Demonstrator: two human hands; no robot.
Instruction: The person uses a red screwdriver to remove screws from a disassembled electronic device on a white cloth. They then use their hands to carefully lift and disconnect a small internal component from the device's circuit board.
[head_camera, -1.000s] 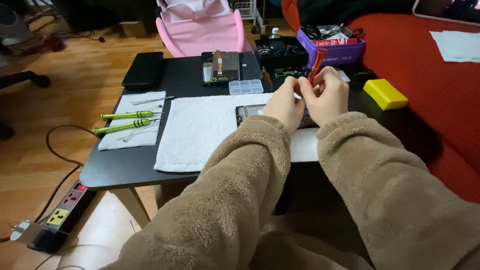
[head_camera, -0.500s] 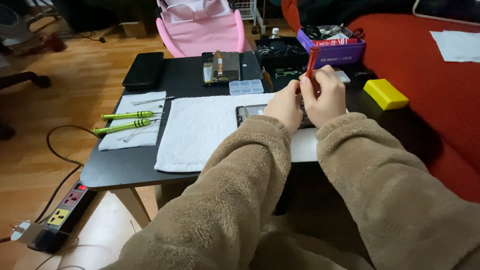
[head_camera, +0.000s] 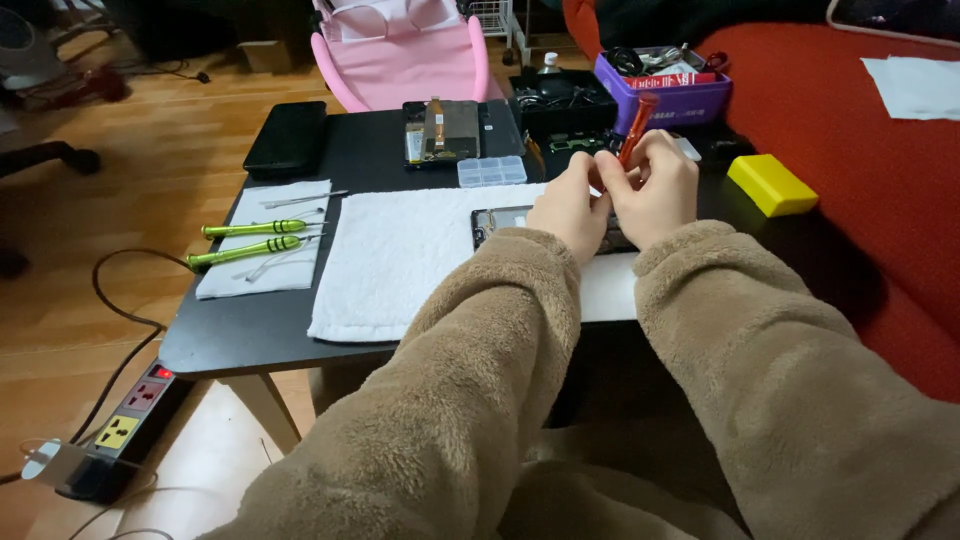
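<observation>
Orange screwdriver (head_camera: 636, 122) has barely moved, staying upright at twelve o'clock above the phone (head_camera: 497, 221). Right hand (head_camera: 655, 190) clenches it; left hand (head_camera: 567, 203) pinches its lower end.

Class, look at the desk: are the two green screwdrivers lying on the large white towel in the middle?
No, the two green screwdrivers lie on a small white cloth at the left of the black table, apart from the large white towel.

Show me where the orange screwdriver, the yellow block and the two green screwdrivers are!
orange screwdriver (head_camera: 636, 125): head view, on the handle above the hands.
yellow block (head_camera: 771, 185): head view, middle of its top face.
green screwdrivers (head_camera: 245, 240): head view, on the handle of the nearer one.
</observation>
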